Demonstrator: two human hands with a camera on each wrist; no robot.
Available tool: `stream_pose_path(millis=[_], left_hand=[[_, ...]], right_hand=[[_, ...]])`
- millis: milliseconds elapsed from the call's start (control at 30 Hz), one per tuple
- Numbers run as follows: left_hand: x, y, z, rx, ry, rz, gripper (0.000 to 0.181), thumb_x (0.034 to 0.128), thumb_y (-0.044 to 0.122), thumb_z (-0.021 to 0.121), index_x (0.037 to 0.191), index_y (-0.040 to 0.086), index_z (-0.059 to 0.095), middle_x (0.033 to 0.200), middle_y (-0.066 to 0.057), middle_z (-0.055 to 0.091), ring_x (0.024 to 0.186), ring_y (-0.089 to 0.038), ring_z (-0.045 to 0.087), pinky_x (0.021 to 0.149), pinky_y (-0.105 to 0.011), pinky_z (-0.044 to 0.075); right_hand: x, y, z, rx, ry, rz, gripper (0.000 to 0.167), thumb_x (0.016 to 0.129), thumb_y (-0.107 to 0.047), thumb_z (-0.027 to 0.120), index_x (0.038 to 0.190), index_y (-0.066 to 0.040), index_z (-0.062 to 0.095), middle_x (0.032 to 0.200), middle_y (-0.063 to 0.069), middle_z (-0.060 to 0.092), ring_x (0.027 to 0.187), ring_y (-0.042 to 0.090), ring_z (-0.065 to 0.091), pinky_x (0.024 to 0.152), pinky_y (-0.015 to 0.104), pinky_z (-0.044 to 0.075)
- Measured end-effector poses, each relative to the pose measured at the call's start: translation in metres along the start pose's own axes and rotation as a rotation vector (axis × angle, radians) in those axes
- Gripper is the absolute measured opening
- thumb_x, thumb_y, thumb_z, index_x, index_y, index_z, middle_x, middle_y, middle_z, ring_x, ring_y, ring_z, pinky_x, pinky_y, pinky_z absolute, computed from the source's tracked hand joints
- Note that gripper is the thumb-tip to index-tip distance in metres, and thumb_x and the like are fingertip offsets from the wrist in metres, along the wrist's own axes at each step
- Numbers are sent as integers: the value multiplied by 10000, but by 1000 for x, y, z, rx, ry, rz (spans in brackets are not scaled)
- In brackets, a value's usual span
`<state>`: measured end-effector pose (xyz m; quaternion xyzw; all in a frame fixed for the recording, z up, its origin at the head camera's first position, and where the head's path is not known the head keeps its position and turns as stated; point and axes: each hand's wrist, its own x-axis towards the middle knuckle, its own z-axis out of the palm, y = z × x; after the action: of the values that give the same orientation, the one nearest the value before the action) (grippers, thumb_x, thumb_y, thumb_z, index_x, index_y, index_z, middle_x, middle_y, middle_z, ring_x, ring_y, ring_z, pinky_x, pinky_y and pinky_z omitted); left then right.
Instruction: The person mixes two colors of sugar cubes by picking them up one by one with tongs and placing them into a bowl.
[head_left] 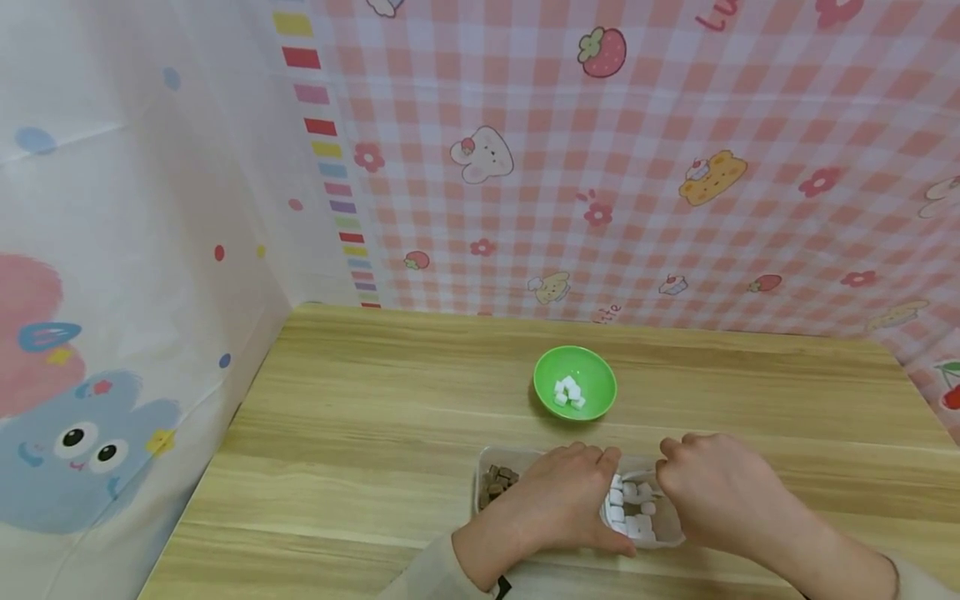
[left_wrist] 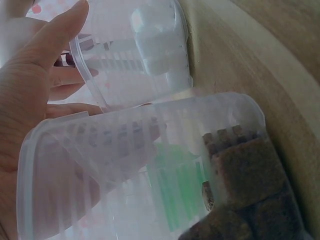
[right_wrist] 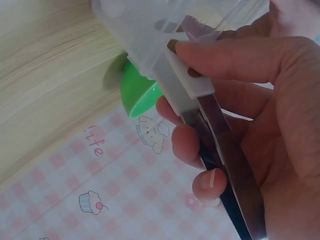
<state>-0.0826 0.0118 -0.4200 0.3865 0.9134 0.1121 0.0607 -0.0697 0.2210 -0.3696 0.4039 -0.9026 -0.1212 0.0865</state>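
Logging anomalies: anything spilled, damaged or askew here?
Nothing stands out. Green bowl sits upright with white cubes inside, tongs are in the right grip, and no loose cubes show on the table. The left grip partly hides the clear boxes.

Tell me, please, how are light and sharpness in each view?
Head view: even light, fairly sharp, soft shadow beneath the green bowl; left wrist view: dim, hazy, brown cubes dark; right wrist view: hazy too, grain of the table looks curved, tongs show dull reflections.
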Motion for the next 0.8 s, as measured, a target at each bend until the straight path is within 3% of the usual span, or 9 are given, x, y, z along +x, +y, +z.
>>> stream_pose_path(millis=[433,800], left_hand=[[-1,0,1,10,3,-4,933,725,729,832,1365,88,609,1162,27,687,1032,-88,626,920,-231,519],[-2,0,1,-4,-6,-8,938,735,726,827,1385,87,603,1189,25,689,1036,-96,627,916,-244,525]], right_hand=[[-3,-1,2,-2,19,3,291,536,-46,763,558,-161,496,603,-15,441,480,180,446,397,328,388],[-2,-7,3,-7,-29,-8,292,523,-64,795,560,-174,527,609,-7,459,493,187,479,417,337,427]])
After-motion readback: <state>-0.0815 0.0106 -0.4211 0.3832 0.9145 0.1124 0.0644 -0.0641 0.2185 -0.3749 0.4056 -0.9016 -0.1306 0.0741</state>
